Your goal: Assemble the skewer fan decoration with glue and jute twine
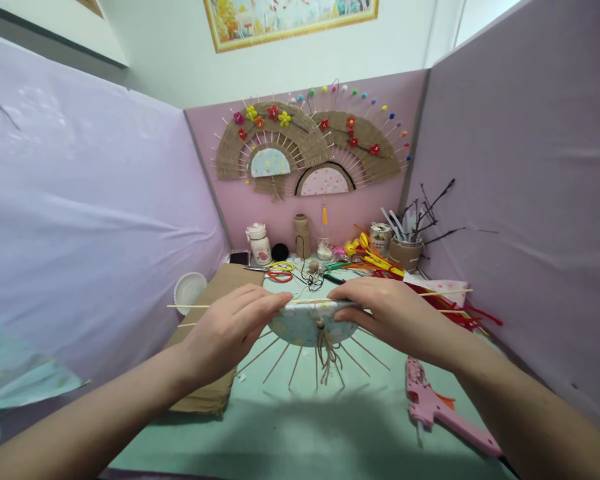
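Observation:
Between my hands is a half-round fan base [293, 325] covered in pale blue patterned fabric, its straight edge uppermost. Thin wooden sticks [277, 361] fan out below it and to both sides. A knotted twine tassel [324, 353] hangs at its front. My left hand [230, 327] grips the left end of the straight edge, thumb along the top. At the right end, my right hand [385, 310] pinches the edge between thumb and fingers. The undersides of the fingers are partly hidden.
A pink glue gun [433, 407] lies at right, near my forearm. Brown cardboard [205, 393] lies at left. Scissors [280, 275], a twine spool [303, 237], a white jar [259, 243] and coloured pipe cleaners [380, 257] crowd the back. Finished fans [275, 133] hang on the pink panel.

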{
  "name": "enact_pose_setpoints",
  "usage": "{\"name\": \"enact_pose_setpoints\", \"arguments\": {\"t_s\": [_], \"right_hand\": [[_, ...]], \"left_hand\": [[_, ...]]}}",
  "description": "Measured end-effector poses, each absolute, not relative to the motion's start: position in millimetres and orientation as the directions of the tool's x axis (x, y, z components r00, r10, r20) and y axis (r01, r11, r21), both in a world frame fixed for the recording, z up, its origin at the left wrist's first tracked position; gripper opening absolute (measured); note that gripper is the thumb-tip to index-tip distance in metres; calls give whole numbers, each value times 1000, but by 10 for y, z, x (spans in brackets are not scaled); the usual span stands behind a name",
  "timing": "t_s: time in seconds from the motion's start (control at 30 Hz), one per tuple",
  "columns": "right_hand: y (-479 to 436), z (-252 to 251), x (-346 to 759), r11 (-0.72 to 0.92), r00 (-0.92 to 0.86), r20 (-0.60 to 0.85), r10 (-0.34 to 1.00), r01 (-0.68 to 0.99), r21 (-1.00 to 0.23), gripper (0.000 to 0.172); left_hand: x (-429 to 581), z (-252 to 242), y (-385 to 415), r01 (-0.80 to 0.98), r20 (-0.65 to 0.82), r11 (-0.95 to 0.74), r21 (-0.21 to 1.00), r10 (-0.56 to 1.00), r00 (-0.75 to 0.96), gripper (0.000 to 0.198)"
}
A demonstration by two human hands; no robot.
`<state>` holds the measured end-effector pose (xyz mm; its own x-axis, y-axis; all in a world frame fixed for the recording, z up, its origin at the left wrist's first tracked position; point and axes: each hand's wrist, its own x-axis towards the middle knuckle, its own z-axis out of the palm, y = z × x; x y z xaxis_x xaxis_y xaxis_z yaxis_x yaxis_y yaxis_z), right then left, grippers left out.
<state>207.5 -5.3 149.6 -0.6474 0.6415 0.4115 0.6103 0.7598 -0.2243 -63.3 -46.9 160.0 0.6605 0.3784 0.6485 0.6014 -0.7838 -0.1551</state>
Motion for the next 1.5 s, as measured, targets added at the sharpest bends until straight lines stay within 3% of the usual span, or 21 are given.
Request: {"name": "enact_pose_setpoints", "arguments": {"t_s": [0.33,0.47,0.53,0.6,0.67,0.73,0.8,0.93,1.03,1.17,1.27,1.5], "right_hand": [[-36,1474,2091,776,-650,444,617,597,-204,14],[-58,1499,2082,803,-604,590,536,580,-137,14],[-73,1501,2065,808,-558,692,457,586,-61,17],[-79,1481,2035,796,-527,757,387,605,15,20],[-73,1436,1996,780,-515,783,348,623,63,22],[-57,1367,1955,759,-504,792,344,646,82,22],[-42,1277,1910,733,-492,787,372,676,75,20],[-42,1029,1771,676,-415,788,454,737,-1,17],[-62,794,1623,625,-306,803,512,774,-104,16],[-88,492,1454,576,-223,780,585,791,-206,16],[-107,330,1387,566,-227,754,617,793,-224,18],[-155,105,1297,576,-231,744,627,780,-243,30]], "left_hand": [[-722,1610,-524,695,666,-717,-48,496,557,32],[-744,1702,-623,733,744,-668,-130,423,517,38],[-718,1689,-726,759,821,-641,-109,372,432,41],[-657,1570,-818,740,882,-671,51,377,282,37],[-575,1351,-850,636,856,-695,335,507,102,23],[-497,1090,-801,537,728,-612,581,685,-7,9],[-436,862,-693,405,556,-457,792,814,-168,10],[-339,641,-468,-2,258,-277,961,898,-357,26],[-279,617,-356,-411,-8,-63,909,986,-169,35],[-271,587,-224,-757,-208,144,637,978,12,30],[-305,525,-133,-824,-326,223,521,944,49,25],[-351,400,-27,-843,-401,263,469,914,62,20]]}}
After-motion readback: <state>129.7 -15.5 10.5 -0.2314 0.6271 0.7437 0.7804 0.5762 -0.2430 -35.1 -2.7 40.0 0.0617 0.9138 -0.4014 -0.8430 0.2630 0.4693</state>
